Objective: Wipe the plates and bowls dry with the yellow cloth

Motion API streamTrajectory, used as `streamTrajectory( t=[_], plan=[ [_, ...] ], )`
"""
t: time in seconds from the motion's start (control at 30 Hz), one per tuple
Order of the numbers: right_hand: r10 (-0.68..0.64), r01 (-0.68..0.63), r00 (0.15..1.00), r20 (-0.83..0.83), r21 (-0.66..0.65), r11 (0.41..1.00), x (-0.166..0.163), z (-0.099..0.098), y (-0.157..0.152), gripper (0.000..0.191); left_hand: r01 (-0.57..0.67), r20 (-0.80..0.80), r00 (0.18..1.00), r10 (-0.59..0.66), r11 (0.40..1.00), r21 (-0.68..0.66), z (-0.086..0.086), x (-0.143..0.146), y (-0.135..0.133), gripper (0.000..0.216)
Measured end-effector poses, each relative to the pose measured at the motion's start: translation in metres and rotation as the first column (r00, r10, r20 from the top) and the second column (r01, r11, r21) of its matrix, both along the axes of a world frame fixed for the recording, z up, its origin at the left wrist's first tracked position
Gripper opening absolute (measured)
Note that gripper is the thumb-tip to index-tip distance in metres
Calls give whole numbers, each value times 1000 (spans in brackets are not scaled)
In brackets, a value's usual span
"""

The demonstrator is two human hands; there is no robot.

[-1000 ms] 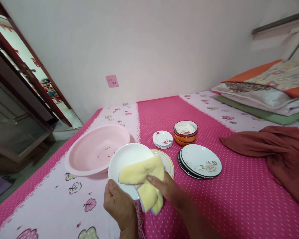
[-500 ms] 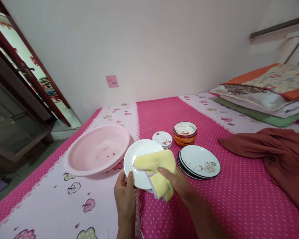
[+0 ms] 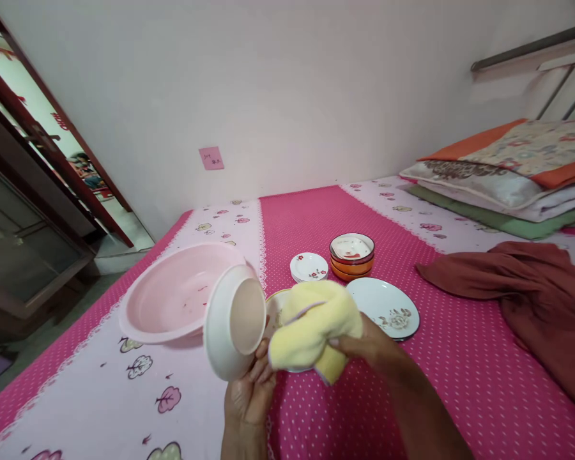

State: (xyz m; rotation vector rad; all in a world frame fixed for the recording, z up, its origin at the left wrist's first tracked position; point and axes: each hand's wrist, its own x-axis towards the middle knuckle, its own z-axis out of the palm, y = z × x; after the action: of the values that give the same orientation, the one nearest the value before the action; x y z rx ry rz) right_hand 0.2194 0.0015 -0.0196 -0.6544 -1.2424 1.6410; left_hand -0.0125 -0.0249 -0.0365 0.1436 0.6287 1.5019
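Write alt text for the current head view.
The left hand holds a white bowl tipped sideways, the right hand a yellow cloth. Nearby on a pink-and-white bedspread: a pink basin, stacked orange bowls, flower-patterned plates.

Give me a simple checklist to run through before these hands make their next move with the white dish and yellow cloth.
1. White dish held: ok, the left hand has it near its lower edge.
2. Yellow cloth held: ok, bunched in the right hand.
3. Cloth against the dish: not ok, a narrow gap shows between them.
4. Dish level: not ok, it is tipped steeply, its underside turned towards the cloth.
5. Orange bowls standing upright: ok, stacked behind the cloth.
6. Dish fully dry: cannot tell, the picture does not show it.
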Motion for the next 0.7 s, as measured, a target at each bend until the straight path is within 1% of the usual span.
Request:
streamTrajectory(
  t=[0.03,0.07,0.1,0.13,0.2,0.27,0.37,0.43,0.47,0.53,0.63,0.7],
  plan=[
    [-105,105,993,-45,-11,994,2,-1,2,56,45,124,991,-44,999,-6,-1,1,-1,25],
    [-192,189,977,-90,-31,981,3,-2,4,61,85,255,963,-82,996,2,-3,2,-2,30],
    [-252,248,959,-129,-53,967,3,-2,6,65,108,366,924,-108,994,20,-5,3,-3,34],
    [-298,290,941,-160,-73,954,2,-2,7,70,120,439,890,-125,992,39,-7,4,-4,36],
    [-358,345,913,-197,-99,933,0,-2,10,76,128,514,846,-141,990,61,-12,4,-5,37],
    [-407,392,890,-208,-107,914,-2,-2,12,79,136,529,835,-152,988,69,-14,4,-5,36],
    [-453,446,874,-176,-77,892,-7,-3,13,78,142,486,862,-145,989,43,-11,5,-5,37],
    [-450,448,885,-122,-45,893,-12,-2,12,75,156,426,894,-141,988,-1,-6,7,-4,37],
    [-442,442,891,-98,-28,897,-15,-1,11,73,164,377,915,-144,986,-20,-3,9,-4,36],
    [-419,420,906,-63,2,908,-22,2,8,66,163,215,965,-148,985,-53,0,14,-3,30],
    [-347,348,937,-36,42,936,-30,10,2,57,120,-4,993,-120,990,-77,4,23,0,24],
    [-219,220,975,-22,55,974,-30,13,-2,55,59,-91,994,-63,997,-48,8,27,3,25]
  ],
)
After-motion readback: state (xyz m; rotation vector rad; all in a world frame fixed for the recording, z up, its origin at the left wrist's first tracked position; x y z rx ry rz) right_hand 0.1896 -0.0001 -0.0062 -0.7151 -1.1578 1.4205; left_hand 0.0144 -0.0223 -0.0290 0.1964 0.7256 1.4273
